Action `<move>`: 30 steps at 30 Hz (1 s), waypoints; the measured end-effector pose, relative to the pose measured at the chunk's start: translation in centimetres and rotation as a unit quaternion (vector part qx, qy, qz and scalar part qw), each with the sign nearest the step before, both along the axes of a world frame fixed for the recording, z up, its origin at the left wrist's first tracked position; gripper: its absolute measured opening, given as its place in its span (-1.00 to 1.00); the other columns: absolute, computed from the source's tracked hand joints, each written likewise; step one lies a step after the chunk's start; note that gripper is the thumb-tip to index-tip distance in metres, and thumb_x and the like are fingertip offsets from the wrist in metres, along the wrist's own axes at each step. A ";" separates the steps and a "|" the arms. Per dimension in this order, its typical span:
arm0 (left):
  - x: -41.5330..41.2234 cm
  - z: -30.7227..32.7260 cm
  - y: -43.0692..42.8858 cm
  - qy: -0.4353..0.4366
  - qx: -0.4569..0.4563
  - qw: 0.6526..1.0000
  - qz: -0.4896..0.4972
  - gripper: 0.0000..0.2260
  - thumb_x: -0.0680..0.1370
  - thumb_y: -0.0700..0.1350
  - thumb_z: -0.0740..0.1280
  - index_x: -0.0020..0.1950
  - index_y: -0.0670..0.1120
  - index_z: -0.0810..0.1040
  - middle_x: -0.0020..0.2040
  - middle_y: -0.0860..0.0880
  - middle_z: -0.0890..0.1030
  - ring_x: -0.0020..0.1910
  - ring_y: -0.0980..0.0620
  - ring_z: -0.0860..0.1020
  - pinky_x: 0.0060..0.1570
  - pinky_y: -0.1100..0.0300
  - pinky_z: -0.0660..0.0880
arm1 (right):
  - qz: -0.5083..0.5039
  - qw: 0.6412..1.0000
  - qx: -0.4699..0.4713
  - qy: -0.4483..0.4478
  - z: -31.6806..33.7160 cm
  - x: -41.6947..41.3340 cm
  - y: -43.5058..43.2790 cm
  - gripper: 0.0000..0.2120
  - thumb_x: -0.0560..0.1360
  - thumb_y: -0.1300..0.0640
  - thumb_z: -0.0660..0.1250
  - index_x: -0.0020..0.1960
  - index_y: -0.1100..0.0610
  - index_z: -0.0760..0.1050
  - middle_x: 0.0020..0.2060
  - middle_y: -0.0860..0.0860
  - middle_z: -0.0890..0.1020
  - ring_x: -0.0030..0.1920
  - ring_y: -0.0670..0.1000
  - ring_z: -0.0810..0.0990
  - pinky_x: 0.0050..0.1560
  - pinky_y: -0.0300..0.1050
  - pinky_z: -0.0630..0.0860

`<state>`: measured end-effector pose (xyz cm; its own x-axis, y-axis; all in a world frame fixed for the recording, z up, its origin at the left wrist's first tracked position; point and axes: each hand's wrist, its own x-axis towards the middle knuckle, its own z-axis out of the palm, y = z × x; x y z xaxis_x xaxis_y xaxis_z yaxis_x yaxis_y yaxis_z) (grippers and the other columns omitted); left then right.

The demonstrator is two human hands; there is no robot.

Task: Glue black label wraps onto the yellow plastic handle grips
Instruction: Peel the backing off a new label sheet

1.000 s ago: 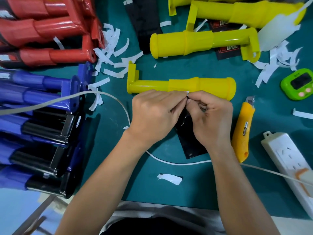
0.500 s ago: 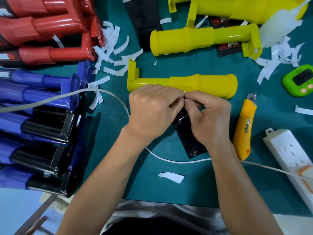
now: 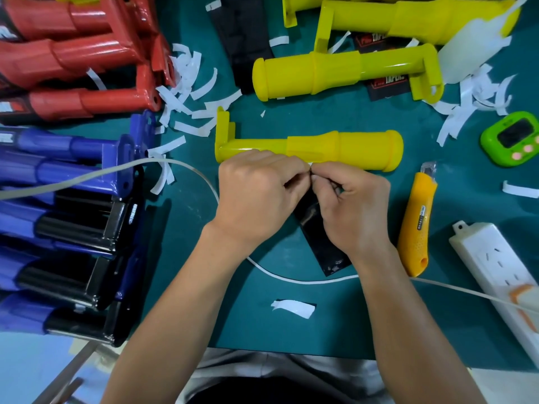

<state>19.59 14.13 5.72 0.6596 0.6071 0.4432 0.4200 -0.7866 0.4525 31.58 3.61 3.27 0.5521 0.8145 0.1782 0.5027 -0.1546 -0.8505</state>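
while pinching the top corner of the black label wrap [image 3: 320, 243] between curled fingertips, holds left hand [image 3: 256, 196] and right hand [image 3: 353, 211] knuckle to knuckle just over the green worktop [image 3: 335, 325]. grips that one corner with both; shows a speck of white at the fingertips, too small to tell what. lets the wrap slant down and right under the right hand, lower end near a white cable [image 3: 291, 279]. just beyond the knuckles: nearest yellow handle grip [image 3: 335, 148], lying flat, bracket end left, rounded end right. further back, more yellow handles [image 3: 335, 72]. right of the hands, orange utility knife [image 3: 415, 225], white power strip [image 3: 495, 263], green timer [image 3: 513, 138]. left, stacked blue handles [image 3: 58, 158] and red handles [image 3: 73, 59], white paper strips [image 3: 191, 128] scattered beside them.
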 end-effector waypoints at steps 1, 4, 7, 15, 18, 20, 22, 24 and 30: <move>0.0 0.0 0.0 -0.001 -0.002 1.000 0.002 -0.89 0.46 -0.21 0.52 -0.28 -0.12 0.72 -0.40 -0.06 0.64 -0.40 -0.14 0.61 -0.41 0.00 0.51 | -0.001 1.000 0.001 -0.001 0.0 0.0 0.0 -0.85 0.59 0.27 0.36 -0.06 0.18 0.71 -0.25 -0.03 0.68 -0.28 -0.06 0.56 -0.28 -0.13 0.50; 0.2 0.0 0.0 -0.007 -0.010 1.000 0.014 -0.90 0.44 -0.23 0.52 -0.29 -0.13 0.71 -0.40 -0.06 0.64 -0.39 -0.13 0.61 -0.39 -0.01 0.51 | 0.001 1.000 -0.003 -0.004 0.2 -0.1 0.2 -0.84 0.59 0.28 0.36 -0.04 0.18 0.72 -0.23 -0.11 0.67 -0.25 -0.13 0.56 -0.24 -0.30 0.47; 0.2 0.1 0.0 -0.017 -0.024 0.999 0.017 -0.92 0.43 -0.24 0.53 -0.27 -0.12 0.73 -0.38 -0.05 0.66 -0.38 -0.12 0.63 -0.37 -0.01 0.53 | 0.003 1.000 -0.007 -0.002 0.3 -0.1 0.2 -0.85 0.59 0.28 0.36 -0.03 0.18 0.72 -0.22 -0.06 0.70 -0.24 -0.11 0.58 -0.21 -0.40 0.43; 0.0 0.3 0.0 -0.009 -0.038 0.999 0.001 -0.96 0.44 -0.21 0.54 -0.21 -0.11 0.77 -0.33 -0.05 0.70 -0.36 -0.12 0.66 -0.36 0.02 0.57 | 0.006 1.000 -0.008 0.004 0.1 0.1 0.0 -0.84 0.60 0.26 0.35 -0.10 0.21 0.69 -0.28 0.06 0.68 -0.30 0.01 0.57 -0.29 0.00 0.48; 0.1 0.3 -0.1 -0.016 -0.049 0.999 0.011 -0.94 0.43 -0.22 0.54 -0.24 -0.11 0.75 -0.35 -0.05 0.69 -0.37 -0.12 0.65 -0.35 0.00 0.56 | 0.012 1.000 -0.005 0.000 0.1 0.1 -0.1 -0.84 0.61 0.26 0.35 -0.08 0.21 0.70 -0.25 0.07 0.69 -0.27 0.04 0.60 -0.28 0.03 0.49; 0.2 0.3 -0.1 -0.019 -0.052 0.998 0.015 -0.93 0.43 -0.22 0.54 -0.26 -0.11 0.75 -0.37 -0.04 0.68 -0.37 -0.12 0.64 -0.35 0.00 0.55 | 0.012 1.000 0.002 0.000 0.1 0.2 -0.2 -0.83 0.61 0.26 0.35 -0.09 0.22 0.70 -0.25 0.08 0.69 -0.27 0.05 0.60 -0.29 0.04 0.50; 0.2 0.3 -0.2 -0.023 -0.053 0.998 0.016 -0.92 0.44 -0.20 0.53 -0.27 -0.11 0.74 -0.37 -0.04 0.67 -0.38 -0.12 0.63 -0.35 0.00 0.53 | 0.013 1.000 0.005 -0.005 0.0 0.3 -0.3 -0.84 0.60 0.28 0.36 -0.09 0.23 0.70 -0.26 0.10 0.69 -0.28 0.08 0.61 -0.31 0.05 0.51; 0.3 0.3 -0.3 -0.029 -0.051 0.998 0.017 -0.91 0.44 -0.19 0.51 -0.28 -0.11 0.73 -0.38 -0.03 0.67 -0.38 -0.11 0.62 -0.34 0.01 0.52 | 0.013 1.000 0.008 -0.004 -0.1 0.3 -0.4 -0.85 0.60 0.29 0.37 -0.08 0.23 0.70 -0.25 0.09 0.69 -0.28 0.08 0.61 -0.31 0.07 0.53; 0.3 0.3 -0.6 -0.043 -0.057 0.997 0.031 -0.92 0.40 -0.25 0.52 -0.29 -0.11 0.72 -0.37 -0.01 0.67 -0.36 -0.07 0.62 -0.29 0.00 0.51 | 0.016 1.000 0.020 0.005 -0.1 0.3 -0.4 -0.85 0.60 0.27 0.37 -0.01 0.20 0.73 -0.16 0.03 0.74 -0.19 -0.02 0.67 -0.21 0.00 0.58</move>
